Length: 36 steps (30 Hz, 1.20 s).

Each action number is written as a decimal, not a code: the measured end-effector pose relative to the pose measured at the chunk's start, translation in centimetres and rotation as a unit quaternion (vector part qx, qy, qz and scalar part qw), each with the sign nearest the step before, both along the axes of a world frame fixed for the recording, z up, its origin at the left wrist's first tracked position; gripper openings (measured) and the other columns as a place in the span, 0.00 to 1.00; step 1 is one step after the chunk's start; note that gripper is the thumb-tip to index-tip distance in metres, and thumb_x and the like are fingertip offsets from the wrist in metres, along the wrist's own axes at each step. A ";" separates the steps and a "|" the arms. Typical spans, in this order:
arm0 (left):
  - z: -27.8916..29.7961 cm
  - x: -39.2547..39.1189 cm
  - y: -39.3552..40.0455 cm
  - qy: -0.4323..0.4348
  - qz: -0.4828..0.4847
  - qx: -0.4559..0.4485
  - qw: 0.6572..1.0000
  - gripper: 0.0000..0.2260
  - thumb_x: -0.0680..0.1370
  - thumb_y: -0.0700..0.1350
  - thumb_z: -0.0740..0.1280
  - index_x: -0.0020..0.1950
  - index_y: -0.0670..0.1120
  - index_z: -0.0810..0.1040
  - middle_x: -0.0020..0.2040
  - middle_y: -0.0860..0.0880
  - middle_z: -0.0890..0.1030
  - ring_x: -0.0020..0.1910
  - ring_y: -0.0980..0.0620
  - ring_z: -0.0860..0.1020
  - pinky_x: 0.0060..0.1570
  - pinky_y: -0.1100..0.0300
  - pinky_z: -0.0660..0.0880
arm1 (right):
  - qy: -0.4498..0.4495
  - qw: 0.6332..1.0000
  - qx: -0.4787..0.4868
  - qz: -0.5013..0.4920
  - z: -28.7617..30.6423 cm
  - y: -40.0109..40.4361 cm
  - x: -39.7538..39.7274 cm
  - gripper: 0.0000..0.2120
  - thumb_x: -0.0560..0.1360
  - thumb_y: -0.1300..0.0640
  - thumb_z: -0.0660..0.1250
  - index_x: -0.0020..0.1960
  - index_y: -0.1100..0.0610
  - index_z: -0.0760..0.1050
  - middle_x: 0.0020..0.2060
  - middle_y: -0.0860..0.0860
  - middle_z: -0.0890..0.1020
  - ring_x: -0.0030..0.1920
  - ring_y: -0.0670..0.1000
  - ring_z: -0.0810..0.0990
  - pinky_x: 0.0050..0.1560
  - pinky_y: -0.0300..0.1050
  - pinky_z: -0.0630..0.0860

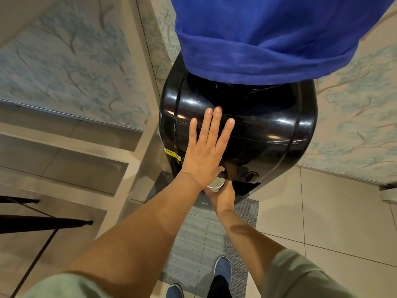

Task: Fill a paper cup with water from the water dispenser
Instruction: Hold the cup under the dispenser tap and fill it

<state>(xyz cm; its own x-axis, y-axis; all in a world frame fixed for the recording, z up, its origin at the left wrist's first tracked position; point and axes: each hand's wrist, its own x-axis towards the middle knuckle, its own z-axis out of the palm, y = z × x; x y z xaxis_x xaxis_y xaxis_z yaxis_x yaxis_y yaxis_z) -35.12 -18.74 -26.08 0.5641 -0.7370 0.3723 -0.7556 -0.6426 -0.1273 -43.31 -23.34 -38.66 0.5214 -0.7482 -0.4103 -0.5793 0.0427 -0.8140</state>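
A glossy black water dispenser (268,130) stands in front of me, its bottle wrapped in a blue cloth cover (264,39). My left hand (206,147) lies flat on the dispenser's top front, fingers spread, thumb down by the tap area. Below it my right hand (223,193) is wrapped around a white paper cup (216,184), holding it up under the taps. Only part of the cup's rim shows; its contents are hidden. A round tap button (250,176) sits to the right of the cup.
A grey woven mat (206,244) lies on the tiled floor under my blue shoes (222,267). Beige open shelves (86,160) stand to the left, with dark rods (43,222) sticking out. Tree-patterned wallpaper (354,115) is behind.
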 end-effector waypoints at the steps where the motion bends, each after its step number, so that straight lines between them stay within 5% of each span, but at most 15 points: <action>1: 0.0 0.0 0.0 0.001 -0.001 0.000 1.000 0.60 0.56 0.58 0.79 0.74 0.43 0.43 0.74 0.39 0.49 0.73 0.38 0.46 0.70 0.42 0.37 | 0.001 1.000 0.000 -0.002 -0.1 0.0 0.0 0.30 0.61 0.55 0.78 0.58 0.59 0.70 0.55 0.57 0.79 0.56 0.57 0.77 0.55 0.47 0.72; 8: 0.0 0.0 0.0 0.008 0.002 -0.005 1.000 0.59 0.57 0.56 0.78 0.75 0.44 0.43 0.74 0.39 0.49 0.73 0.38 0.46 0.70 0.43 0.36 | -0.017 1.000 0.014 -0.011 -0.4 -0.3 0.0 0.30 0.60 0.58 0.78 0.58 0.58 0.70 0.53 0.54 0.79 0.55 0.54 0.77 0.55 0.41 0.71; 11: 0.2 -0.1 0.1 0.018 0.007 -0.001 1.000 0.61 0.56 0.57 0.79 0.75 0.44 0.42 0.75 0.40 0.48 0.74 0.40 0.41 0.70 0.43 0.35 | -0.041 0.999 0.019 0.011 -0.1 -0.1 -0.3 0.29 0.62 0.59 0.77 0.60 0.57 0.69 0.45 0.45 0.76 0.48 0.47 0.76 0.44 0.27 0.70; 15: 0.9 -0.2 0.4 0.047 0.010 0.032 0.998 0.64 0.54 0.61 0.78 0.75 0.44 0.38 0.75 0.40 0.45 0.72 0.41 0.30 0.69 0.43 0.33 | -0.042 0.999 0.001 0.023 -0.1 0.1 -0.8 0.26 0.64 0.55 0.76 0.58 0.52 0.69 0.45 0.42 0.74 0.47 0.45 0.73 0.46 0.33 0.68; 25: 3.2 -0.9 1.6 0.116 -0.026 0.075 0.990 0.53 0.66 0.42 0.70 0.72 0.46 0.29 0.74 0.41 0.32 0.70 0.43 0.26 0.69 0.45 0.31 | 0.004 0.996 -0.053 0.070 0.0 0.9 -3.4 0.27 0.63 0.50 0.75 0.58 0.52 0.69 0.44 0.47 0.77 0.41 0.47 0.75 0.41 0.39 0.70; 31: 5.7 -0.5 2.8 0.167 -0.066 0.082 0.980 0.48 0.66 0.42 0.71 0.75 0.49 0.41 0.77 0.43 0.40 0.75 0.45 0.37 0.71 0.48 0.41 | -0.024 0.998 -0.016 0.055 3.3 3.1 -5.4 0.31 0.63 0.60 0.76 0.62 0.55 0.66 0.48 0.49 0.74 0.49 0.51 0.74 0.38 0.28 0.70; 36: 5.6 -1.9 6.4 0.193 -0.059 0.069 0.977 0.35 0.71 0.43 0.67 0.74 0.48 0.55 0.78 0.45 0.51 0.76 0.46 0.50 0.72 0.46 0.43 | -0.046 0.996 -0.027 0.069 6.2 4.8 -6.6 0.35 0.61 0.58 0.77 0.64 0.54 0.65 0.50 0.50 0.75 0.53 0.52 0.73 0.54 0.47 0.74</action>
